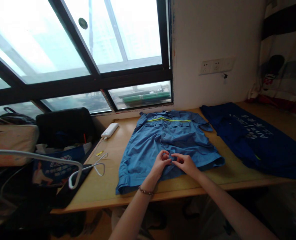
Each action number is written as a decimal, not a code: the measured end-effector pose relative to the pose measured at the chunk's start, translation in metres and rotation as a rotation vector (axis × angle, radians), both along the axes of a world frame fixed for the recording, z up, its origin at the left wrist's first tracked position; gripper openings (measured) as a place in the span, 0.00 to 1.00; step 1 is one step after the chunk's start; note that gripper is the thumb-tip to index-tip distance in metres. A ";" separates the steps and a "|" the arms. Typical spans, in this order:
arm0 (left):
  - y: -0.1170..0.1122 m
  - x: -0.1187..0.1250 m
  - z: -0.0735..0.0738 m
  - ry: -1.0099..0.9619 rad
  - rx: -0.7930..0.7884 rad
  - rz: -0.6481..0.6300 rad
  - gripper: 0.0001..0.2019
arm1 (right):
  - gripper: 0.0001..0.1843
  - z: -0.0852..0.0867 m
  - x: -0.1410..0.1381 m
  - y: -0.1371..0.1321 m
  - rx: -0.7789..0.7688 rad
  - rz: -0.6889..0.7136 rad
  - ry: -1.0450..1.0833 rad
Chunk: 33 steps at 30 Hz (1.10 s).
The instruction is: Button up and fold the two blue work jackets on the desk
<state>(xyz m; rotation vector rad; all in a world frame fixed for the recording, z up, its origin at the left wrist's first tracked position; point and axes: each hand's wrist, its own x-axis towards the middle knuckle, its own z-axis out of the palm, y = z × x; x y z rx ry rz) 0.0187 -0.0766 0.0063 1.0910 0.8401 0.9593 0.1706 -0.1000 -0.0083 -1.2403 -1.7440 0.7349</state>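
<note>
A blue work shirt (148, 143) with a yellow-green stripe across its chest lies spread on the wooden table, collar toward the wall. My left hand (162, 160) pinches the front placket near the lower hem. Close beside it, my right hand (183, 162) also has thumb and fingers closed on the placket, slightly to the right. The fabric between my fingertips is lifted a little. Whether a button sits between them is too small to tell. A beaded bracelet (145, 191) is around my left wrist.
A dark blue garment (238, 133) with white print lies on the table's right (228, 178). At the left are a white power bank (109, 130) and its cable (97, 169). A black chair (65, 123) and a blue printed bag (55, 166) stand left of the table, below the window.
</note>
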 end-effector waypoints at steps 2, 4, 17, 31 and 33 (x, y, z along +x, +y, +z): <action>-0.002 0.001 0.003 0.107 0.135 0.021 0.16 | 0.15 -0.004 0.001 0.003 -0.087 0.039 0.078; -0.004 0.001 0.005 0.246 0.314 0.051 0.14 | 0.15 -0.008 0.002 0.006 -0.166 0.072 0.134; -0.053 -0.026 0.004 1.002 0.765 0.181 0.27 | 0.11 0.015 0.022 -0.042 0.221 -0.081 -0.616; -0.119 -0.199 -0.002 1.486 0.981 0.394 0.15 | 0.19 -0.013 0.172 -0.101 0.161 -0.441 -0.464; -0.132 -0.202 0.004 1.416 1.068 0.483 0.17 | 0.19 -0.005 0.183 -0.126 0.144 -0.506 -0.374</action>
